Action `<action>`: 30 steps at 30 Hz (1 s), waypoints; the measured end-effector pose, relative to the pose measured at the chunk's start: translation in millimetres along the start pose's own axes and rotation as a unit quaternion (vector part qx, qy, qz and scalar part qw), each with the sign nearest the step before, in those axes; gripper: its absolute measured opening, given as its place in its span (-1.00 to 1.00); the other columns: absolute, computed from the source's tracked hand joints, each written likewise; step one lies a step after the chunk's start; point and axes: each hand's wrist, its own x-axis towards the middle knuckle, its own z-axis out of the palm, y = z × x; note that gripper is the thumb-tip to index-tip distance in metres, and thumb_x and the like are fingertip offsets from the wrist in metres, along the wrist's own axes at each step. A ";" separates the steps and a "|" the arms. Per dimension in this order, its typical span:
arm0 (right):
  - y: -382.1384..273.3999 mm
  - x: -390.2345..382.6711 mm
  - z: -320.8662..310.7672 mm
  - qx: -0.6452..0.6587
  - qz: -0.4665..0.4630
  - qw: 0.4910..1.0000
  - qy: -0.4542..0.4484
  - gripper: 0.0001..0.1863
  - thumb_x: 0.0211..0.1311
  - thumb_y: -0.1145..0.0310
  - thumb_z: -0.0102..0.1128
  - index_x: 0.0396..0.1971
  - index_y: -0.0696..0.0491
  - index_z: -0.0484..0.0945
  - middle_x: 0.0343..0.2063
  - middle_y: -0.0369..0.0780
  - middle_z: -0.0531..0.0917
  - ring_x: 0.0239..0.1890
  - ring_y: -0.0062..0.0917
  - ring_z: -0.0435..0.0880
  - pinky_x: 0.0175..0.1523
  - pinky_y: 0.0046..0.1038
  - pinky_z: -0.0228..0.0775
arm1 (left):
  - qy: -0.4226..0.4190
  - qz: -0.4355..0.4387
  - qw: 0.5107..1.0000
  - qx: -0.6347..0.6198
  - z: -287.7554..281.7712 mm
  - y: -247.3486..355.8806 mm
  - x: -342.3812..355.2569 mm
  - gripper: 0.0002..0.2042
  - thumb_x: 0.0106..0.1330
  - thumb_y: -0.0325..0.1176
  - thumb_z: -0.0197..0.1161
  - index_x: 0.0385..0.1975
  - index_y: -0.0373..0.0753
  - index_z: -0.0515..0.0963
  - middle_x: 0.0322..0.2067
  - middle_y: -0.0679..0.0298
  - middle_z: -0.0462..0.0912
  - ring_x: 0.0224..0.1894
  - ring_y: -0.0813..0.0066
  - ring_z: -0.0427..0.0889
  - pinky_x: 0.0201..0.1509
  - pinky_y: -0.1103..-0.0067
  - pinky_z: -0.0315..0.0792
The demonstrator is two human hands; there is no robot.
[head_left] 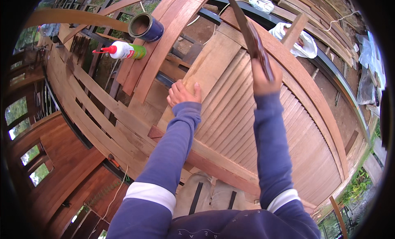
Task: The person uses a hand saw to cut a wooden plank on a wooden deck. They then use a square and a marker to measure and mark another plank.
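Note:
A louvered wooden panel [247,115] with slanted slats and a wide frame lies before me. On its left frame board [218,54] my left hand [184,93] presses down, fingers bent over the edge and thumb apart. Raised above the slats, my right hand [265,76] is wrapped around the glossy brown handle of a long tool [252,33]. The tool's narrow dark upper part leaves the picture at the top, so its kind cannot be told. My right hand is slightly blurred.
A blue open can [148,29] and a white-and-green glue bottle with red cap [125,50] stand on reddish boards [158,62] at the upper left. Stacked planks [317,21] and white plastic bags [302,41] lie at the far right. An orange-handled tool [113,160] rests lower left.

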 end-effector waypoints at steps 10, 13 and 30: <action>18.2 -64.4 -28.5 -0.031 -0.003 1.000 -0.003 -0.78 0.22 0.48 0.15 -0.17 0.22 0.61 -0.45 -0.12 0.64 -0.37 -0.50 0.61 -0.23 -0.41 0.44 | -0.028 -0.006 0.999 -0.012 -6.1 -3.6 -14.7 -0.49 0.20 0.02 0.21 -0.03 -0.27 0.42 -0.14 0.09 0.51 -0.02 0.09 0.48 0.05 0.20 0.34; 27.9 50.2 32.6 0.022 -0.099 0.994 0.050 -0.86 0.18 0.44 0.18 -0.37 0.22 0.58 -0.60 -0.13 0.57 -0.53 -0.53 0.53 -0.36 -0.40 0.37 | -0.003 0.010 1.000 -0.024 -1.2 4.9 4.0 -0.49 0.20 0.02 0.21 -0.03 -0.27 0.42 -0.14 0.09 0.51 -0.02 0.09 0.48 0.05 0.20 0.34; 41.4 6.9 -0.4 -0.211 -0.140 0.967 -0.020 -0.76 0.15 0.38 0.31 -0.25 0.22 0.64 -0.45 -0.25 0.66 -0.50 -0.59 0.56 -0.42 -0.47 0.37 | -0.028 0.006 0.999 -0.030 -12.3 4.7 -5.1 -0.46 0.17 0.02 0.24 -0.01 -0.29 0.42 -0.15 0.08 0.49 -0.01 0.08 0.47 0.03 0.20 0.33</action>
